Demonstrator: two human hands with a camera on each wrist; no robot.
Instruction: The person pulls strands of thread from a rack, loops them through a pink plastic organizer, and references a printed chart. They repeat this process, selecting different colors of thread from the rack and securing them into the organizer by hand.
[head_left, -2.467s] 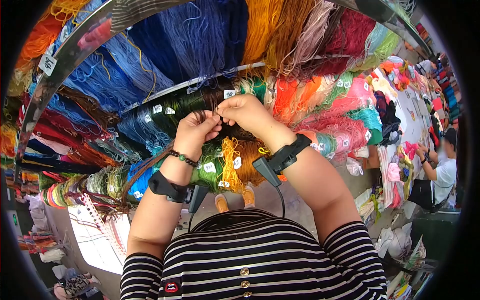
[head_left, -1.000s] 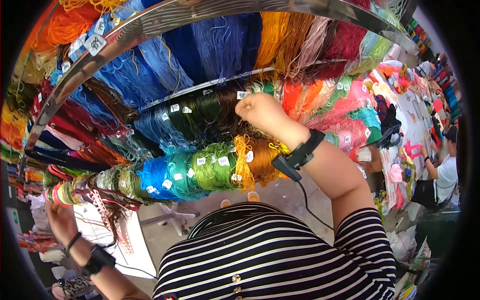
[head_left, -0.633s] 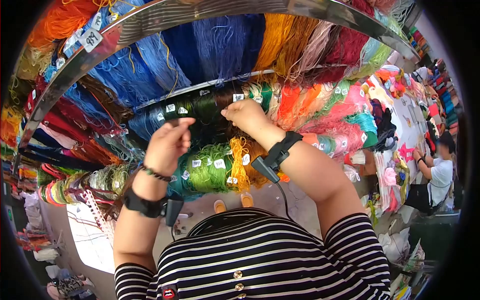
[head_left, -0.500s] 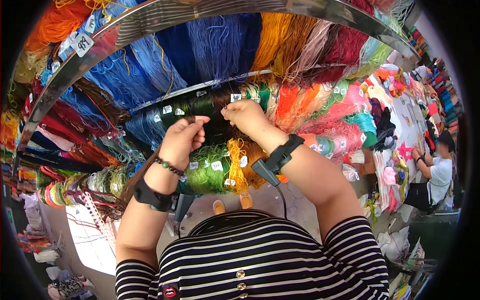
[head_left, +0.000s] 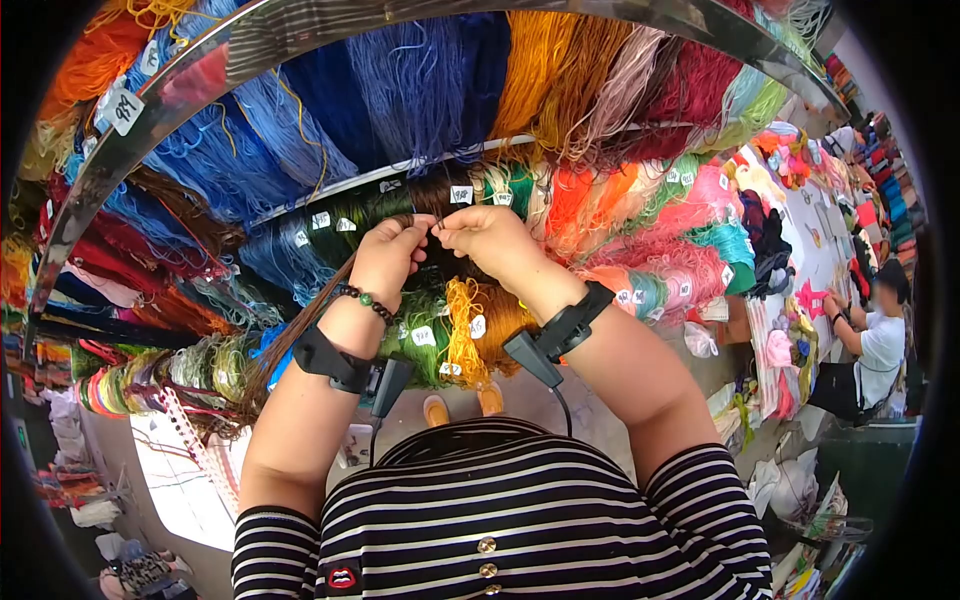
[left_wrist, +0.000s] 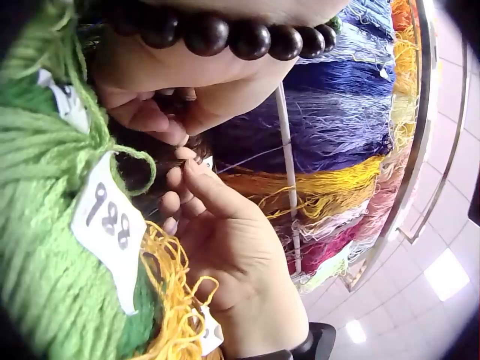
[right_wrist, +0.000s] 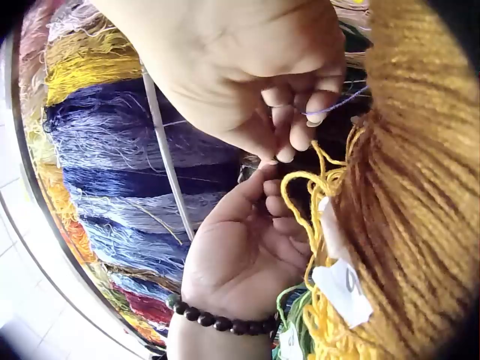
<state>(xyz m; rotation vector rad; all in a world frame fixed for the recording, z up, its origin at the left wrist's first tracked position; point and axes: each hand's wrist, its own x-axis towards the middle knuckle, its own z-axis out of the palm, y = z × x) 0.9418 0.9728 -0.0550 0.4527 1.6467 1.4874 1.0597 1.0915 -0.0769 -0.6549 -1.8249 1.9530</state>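
My left hand holds a bundle of dark brown yarn strands, which trails down and left past the beaded bracelet. Thumb and forefinger of my right hand pinch at the same spot, fingertips right at the left hand's. Both wrist views show the fingertips meeting in front of dark yarn; the ends between them are mostly hidden. A thin purple thread runs by the fingers of the right hand. Just below the hands are green yarn tagged with a number and a yellow skein.
Blue yarn hangs on a rail above, under a curved metal bar. Brown-orange yarn lies close to the right hand. Orange and pink skeins are to the right. Another person sits at a table further right.
My left hand swung far down and left, then came back up with the brown strands and met the right hand again. The right hand stayed near the dark yarn, shifting slightly.
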